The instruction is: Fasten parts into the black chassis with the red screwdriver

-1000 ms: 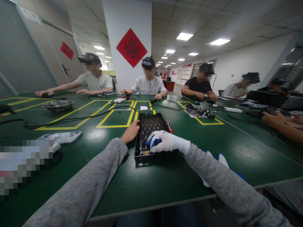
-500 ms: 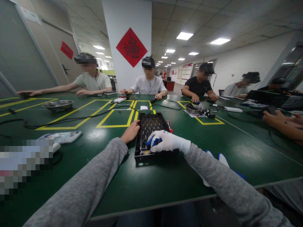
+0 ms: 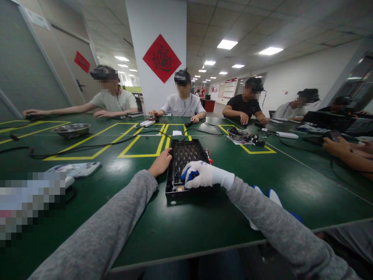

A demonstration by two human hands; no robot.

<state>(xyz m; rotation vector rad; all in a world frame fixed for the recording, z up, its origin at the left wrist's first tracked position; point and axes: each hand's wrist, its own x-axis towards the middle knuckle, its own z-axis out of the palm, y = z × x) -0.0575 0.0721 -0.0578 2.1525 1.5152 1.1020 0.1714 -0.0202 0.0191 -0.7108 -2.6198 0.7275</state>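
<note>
A black shallow rectangular case [image 3: 188,149] lies on the green table in front of me, with rows of small dark parts inside. My bare left hand [image 3: 161,162] grips the case's left wall, its fingers against the outer side and rim. My right hand [image 3: 199,174] wears a white glove with blue fingers and palm. It reaches into the near right part of the case with its fingers curled; what they hold, if anything, is hidden. A small yellowish part [image 3: 180,188] shows in the near left corner. Just beyond the right wall sits a red and shiny object [image 3: 208,155].
A second glove [image 3: 275,197] lies beside my right forearm. At the left are a phone [image 3: 84,169] and a blurred-out object. Metal bowls [image 3: 72,130] [image 3: 238,134], cables and a white power strip [image 3: 287,135] lie farther off. Several people sit around the table.
My hands and the case stay almost in place; the right fingers shift slightly. The person in black across the table has moved a hand a little.
</note>
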